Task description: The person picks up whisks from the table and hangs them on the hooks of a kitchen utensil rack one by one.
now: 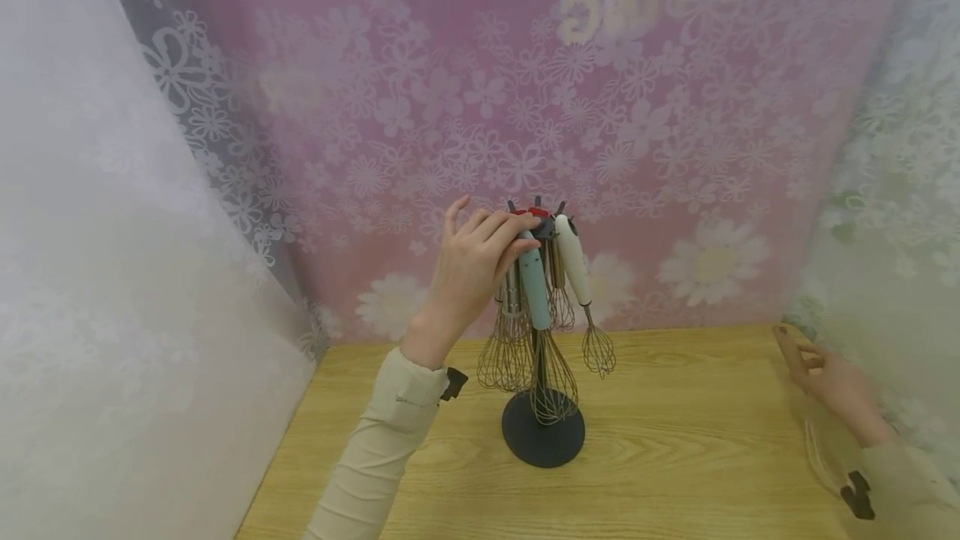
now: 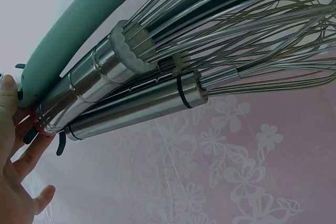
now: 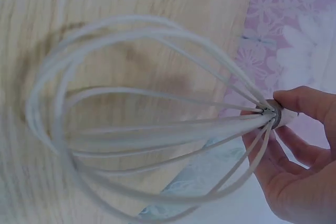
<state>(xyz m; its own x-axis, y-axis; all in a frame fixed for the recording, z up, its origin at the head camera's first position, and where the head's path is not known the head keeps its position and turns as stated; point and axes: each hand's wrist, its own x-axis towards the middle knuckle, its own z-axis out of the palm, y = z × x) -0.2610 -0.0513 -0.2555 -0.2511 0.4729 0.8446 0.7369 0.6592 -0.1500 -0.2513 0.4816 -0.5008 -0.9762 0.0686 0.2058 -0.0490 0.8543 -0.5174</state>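
A black whisk stand with a round base carries several hanging whisks. My left hand holds its top, with fingers over the hooks and thumb beside the teal-handled whisk. The left wrist view shows that teal handle and steel handles close to the fingers. A white-handled whisk hangs at the stand's right. Off to the far right, my right hand grips a whisk with pale wires, its head hanging down. The fingers pinch it near the collar; most of its handle is hidden in the right wrist view.
The stand rests on a wood-grain table. A pink flowered curtain rises behind it, with pale sheets along the left and on the right near my right hand. Dark straps sit at both sleeves.
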